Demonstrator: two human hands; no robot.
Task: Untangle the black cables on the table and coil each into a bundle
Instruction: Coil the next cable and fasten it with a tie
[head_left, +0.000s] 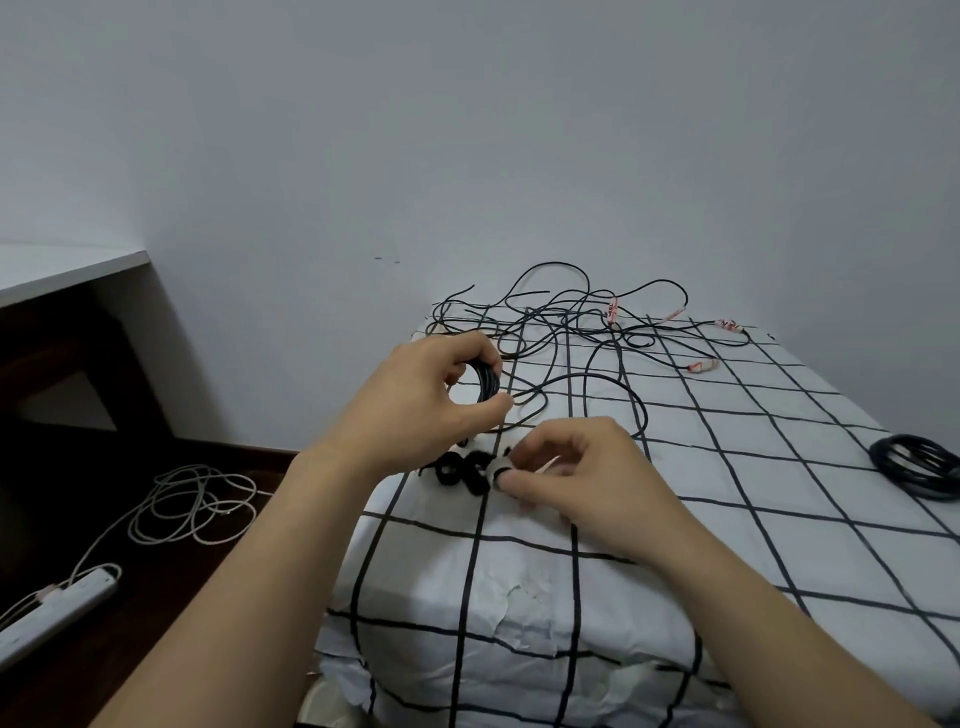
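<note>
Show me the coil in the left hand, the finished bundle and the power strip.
coil (488, 382), head view, loops beside the fingertips.
finished bundle (889, 460), head view, left rings.
power strip (62, 605), head view, white body.

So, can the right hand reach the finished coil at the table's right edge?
Probably yes: the coil lies in the open, with bare cloth between it and the right hand, though that hand is pinching a small tie.

Loose black cables (561, 322): tangled in overlapping loops at the far end of the table (727, 467), several ends tagged white and red.
Small coil (487, 382): tight, upright, gripped by the left hand (415, 400), one strand trailing toward the tangle.
Finished coil (919, 465): lying flat at the right edge.
</note>
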